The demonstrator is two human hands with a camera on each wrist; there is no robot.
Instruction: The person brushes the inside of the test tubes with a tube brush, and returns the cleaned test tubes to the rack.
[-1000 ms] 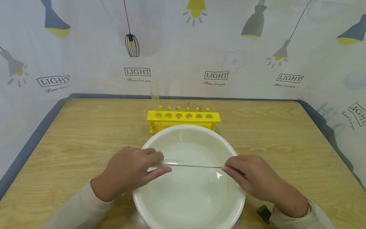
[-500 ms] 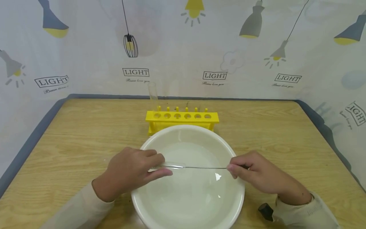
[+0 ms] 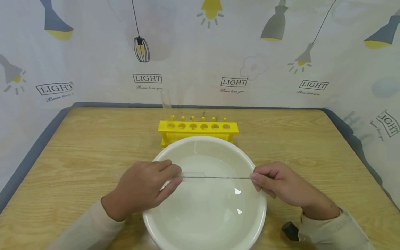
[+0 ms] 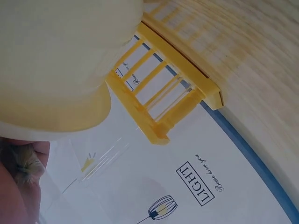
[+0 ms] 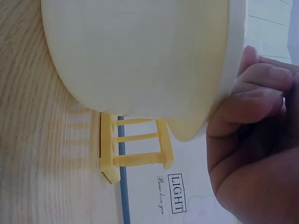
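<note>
Over the white basin (image 3: 148,215), my left hand (image 3: 142,185) holds a clear glass test tube (image 3: 198,173) lying nearly level, its mouth towards the right. A test tube brush (image 3: 225,178) runs into that tube, its thin twisted wire spanning the gap between my hands. In the left wrist view, pale bristles (image 4: 29,164) show beside the left fingers. My right hand (image 3: 282,184) pinches the wire's outer end at the basin's right rim. Its fingers are curled in the right wrist view, where the wire itself is hard to make out.
Behind the basin stands a yellow test tube rack (image 3: 200,127), with another clear test tube (image 3: 166,99) upright in its leftmost hole. A black stopper-like piece (image 3: 290,231) lies by the right sleeve. A patterned cloth backdrop (image 3: 193,52) borders the wooden table (image 3: 93,139).
My right hand has shifted a little right, leaving slightly more wire showing outside the tube. The left thumb has drawn in closer to the tube. The tube has risen slightly.
</note>
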